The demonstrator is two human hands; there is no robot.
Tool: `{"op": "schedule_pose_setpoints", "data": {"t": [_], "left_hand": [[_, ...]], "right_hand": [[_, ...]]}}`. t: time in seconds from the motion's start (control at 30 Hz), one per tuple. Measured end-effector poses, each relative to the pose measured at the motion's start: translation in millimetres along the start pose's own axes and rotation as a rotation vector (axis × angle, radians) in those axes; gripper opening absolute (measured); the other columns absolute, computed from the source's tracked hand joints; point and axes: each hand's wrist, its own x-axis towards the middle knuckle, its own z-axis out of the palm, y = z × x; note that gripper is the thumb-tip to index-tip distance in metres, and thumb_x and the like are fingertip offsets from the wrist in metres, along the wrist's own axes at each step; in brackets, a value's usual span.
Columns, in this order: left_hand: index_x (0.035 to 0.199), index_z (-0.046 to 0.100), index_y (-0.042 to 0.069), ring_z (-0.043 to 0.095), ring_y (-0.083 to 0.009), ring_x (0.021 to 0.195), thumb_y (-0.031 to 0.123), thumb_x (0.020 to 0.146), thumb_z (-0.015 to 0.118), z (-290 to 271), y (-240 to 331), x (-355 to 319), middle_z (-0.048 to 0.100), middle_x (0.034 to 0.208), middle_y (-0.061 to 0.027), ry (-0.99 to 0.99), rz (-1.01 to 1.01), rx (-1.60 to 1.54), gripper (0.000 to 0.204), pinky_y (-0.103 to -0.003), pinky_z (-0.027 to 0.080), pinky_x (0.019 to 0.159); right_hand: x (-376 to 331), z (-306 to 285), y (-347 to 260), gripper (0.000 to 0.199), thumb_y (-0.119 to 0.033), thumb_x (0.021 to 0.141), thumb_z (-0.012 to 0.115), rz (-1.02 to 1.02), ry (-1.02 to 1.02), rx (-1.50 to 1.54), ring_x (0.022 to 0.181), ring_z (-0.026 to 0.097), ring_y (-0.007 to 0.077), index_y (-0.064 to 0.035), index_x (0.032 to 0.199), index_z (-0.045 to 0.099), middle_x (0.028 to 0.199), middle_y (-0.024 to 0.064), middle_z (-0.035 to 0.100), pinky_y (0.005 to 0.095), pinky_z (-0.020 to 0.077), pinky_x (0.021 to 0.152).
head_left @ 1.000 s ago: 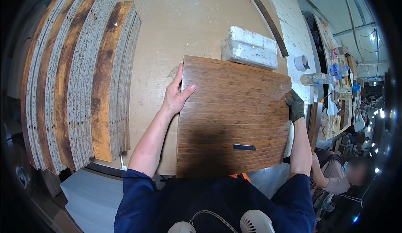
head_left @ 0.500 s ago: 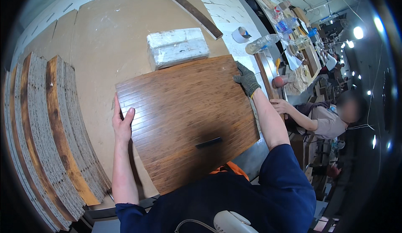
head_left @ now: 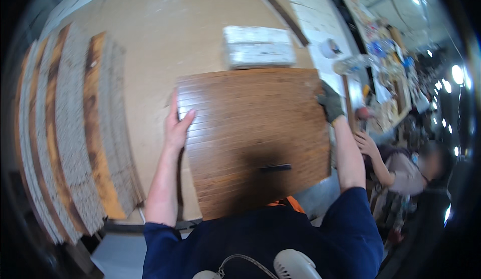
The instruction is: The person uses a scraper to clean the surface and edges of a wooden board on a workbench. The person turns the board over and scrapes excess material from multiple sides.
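Note:
A brown wood-grain panel point(head_left: 250, 113) with fine parallel lines lies in front of my body, its far edge against or close to a white wrapped block point(head_left: 260, 47). At the panel's left edge, my bare left hand point(head_left: 177, 128) grips it, thumb on the near side and fingers stretched along the edge. My right hand point(head_left: 330, 102), in a dark grey glove, holds the far right edge near the corner. A small dark strip or slot point(head_left: 274, 168) shows on the panel within a shadow. The fingers beneath the panel are hidden.
Stacked boards point(head_left: 105, 128) with brown faces and speckled grey edges stand at the left. Brown sheeting point(head_left: 150, 23) covers the table. A long dark strip point(head_left: 278, 11), a tape roll point(head_left: 329, 48) and a plastic bottle point(head_left: 353, 64) lie farther right. Another person's hand point(head_left: 367, 143) is at the right.
The whole view has swung, so things sit farther right in the picture and the panel's far edge looks more level. Both hands keep their hold on the panel's edges.

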Motion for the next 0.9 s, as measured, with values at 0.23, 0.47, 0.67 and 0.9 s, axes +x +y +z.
{"op": "schedule_pose_setpoints", "data": {"t": [0.23, 0.47, 0.67, 0.9], "left_hand": [[0.161, 0.016, 0.002, 0.035, -0.0243, 0.148, 0.019, 0.094, 0.071, 1, 3, -2, 0.035, 0.162, -0.0187, 0.015, 0.001, 0.058, 0.088, -0.034, 0.026, 0.120], [0.162, 0.015, 0.003, 0.040, -0.0233, 0.144, 0.023, 0.095, 0.071, 2, 11, -3, 0.040, 0.159, -0.0182, 0.001, -0.014, 0.048, 0.090, -0.034, 0.030, 0.118], [0.162, 0.015, 0.003, 0.040, -0.0233, 0.145, 0.024, 0.094, 0.072, 1, 6, -2, 0.040, 0.159, -0.0184, 0.004, -0.008, 0.062, 0.090, -0.033, 0.030, 0.118], [0.162, 0.014, 0.003, 0.039, -0.0232, 0.145, 0.024, 0.094, 0.072, 1, 7, -1, 0.040, 0.159, -0.0178, 0.001, -0.011, 0.041, 0.091, -0.033, 0.029, 0.119]], "right_hand": [[-1, 4, -11, 0.072, 0.019, 0.078, 0.062, 0.230, 0.014, 0.542, 0.115, 0.062, 0.0190, 0.0012, 0.147, 0.050, 0.139, 0.0107, 0.061, 0.0306, 0.0515, 0.097], [-2, 2, -17, 0.076, 0.020, 0.079, 0.061, 0.247, -0.034, 0.556, 0.121, 0.060, 0.0226, -0.0009, 0.151, 0.046, 0.145, 0.0112, 0.057, 0.0337, 0.0490, 0.102], [-2, 1, -24, 0.076, 0.019, 0.079, 0.060, 0.227, -0.104, 0.558, 0.122, 0.059, 0.0232, -0.0021, 0.151, 0.045, 0.144, 0.0101, 0.057, 0.0345, 0.0475, 0.105], [-3, -1, -27, 0.076, 0.017, 0.079, 0.062, 0.226, -0.137, 0.599, 0.120, 0.059, 0.0220, -0.0029, 0.151, 0.045, 0.141, 0.0084, 0.059, 0.0351, 0.0481, 0.105]]}}
